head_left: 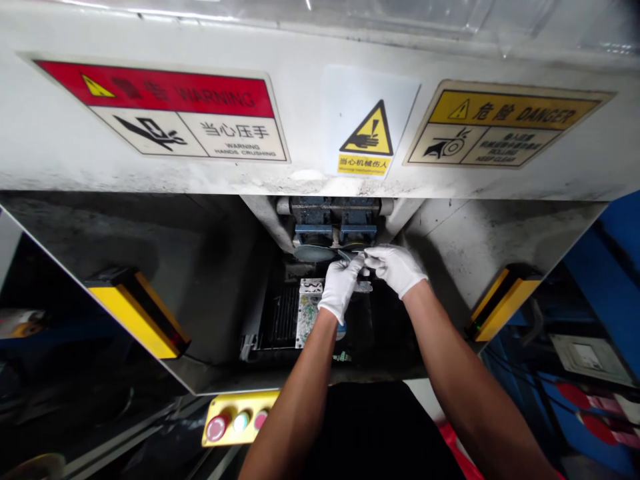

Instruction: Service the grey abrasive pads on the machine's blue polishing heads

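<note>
Bare forearms lead to a gloved left hand and right hand, both pinching a thin metal piece, mostly hidden, inside the dark press.

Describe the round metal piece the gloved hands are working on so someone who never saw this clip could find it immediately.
Start at the white press housing with its warning stickers, then look into the dark opening beneath the triangular yellow sticker. Under the blue tooling lies a thin grey metal disc, with the left hand and right hand in white gloves at its right edge. It is the only flat, round part there.
</note>
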`<state>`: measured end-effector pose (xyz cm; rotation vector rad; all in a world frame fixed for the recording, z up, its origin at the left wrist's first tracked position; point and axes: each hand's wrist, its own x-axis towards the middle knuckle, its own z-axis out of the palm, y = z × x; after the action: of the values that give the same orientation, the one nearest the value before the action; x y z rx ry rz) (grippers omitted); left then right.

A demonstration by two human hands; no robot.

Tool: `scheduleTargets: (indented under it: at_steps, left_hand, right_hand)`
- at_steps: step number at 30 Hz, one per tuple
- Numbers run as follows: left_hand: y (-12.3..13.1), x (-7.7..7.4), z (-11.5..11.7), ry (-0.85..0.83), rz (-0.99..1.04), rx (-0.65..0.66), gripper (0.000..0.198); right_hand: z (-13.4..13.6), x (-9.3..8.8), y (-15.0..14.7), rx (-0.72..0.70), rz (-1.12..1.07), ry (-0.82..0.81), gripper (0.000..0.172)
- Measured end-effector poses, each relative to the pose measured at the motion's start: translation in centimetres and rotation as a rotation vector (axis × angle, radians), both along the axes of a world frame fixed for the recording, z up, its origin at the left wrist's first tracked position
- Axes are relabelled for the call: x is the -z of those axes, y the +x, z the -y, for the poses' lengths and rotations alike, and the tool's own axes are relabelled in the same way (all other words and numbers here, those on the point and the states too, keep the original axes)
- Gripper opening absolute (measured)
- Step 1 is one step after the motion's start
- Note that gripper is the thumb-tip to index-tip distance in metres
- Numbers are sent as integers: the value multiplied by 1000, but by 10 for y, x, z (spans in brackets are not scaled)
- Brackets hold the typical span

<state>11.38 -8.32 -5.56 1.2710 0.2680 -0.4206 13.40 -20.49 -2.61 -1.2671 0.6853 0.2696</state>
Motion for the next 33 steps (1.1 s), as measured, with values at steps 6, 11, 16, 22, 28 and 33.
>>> scheduleTargets:
  at_steps: [6, 11, 16, 22, 28, 33]
  left_hand:
    - [2, 5, 1, 6, -12, -14, 38]
    - [4, 5, 2, 17, -3, -18, 44]
    - [7, 2, 4, 44, -21, -55, 49]
    - [7, -4, 6, 60, -52, -54, 54]
    - [6, -14, 3, 101, -41, -47, 61]
    - [5, -18, 0, 114, -10, -38, 67]
  right_hand:
    - [-4, 3, -1, 43, 13, -75, 20]
    - [-5, 12, -3, 56, 104, -110, 29]
    - [-3, 17, -4, 71, 182, -88, 38]
    - [1, 18, -1, 68, 204, -51, 43]
    - [5, 12, -2, 62, 240, 68, 41]
    - [12, 11, -18, 183, 344, 206, 34]
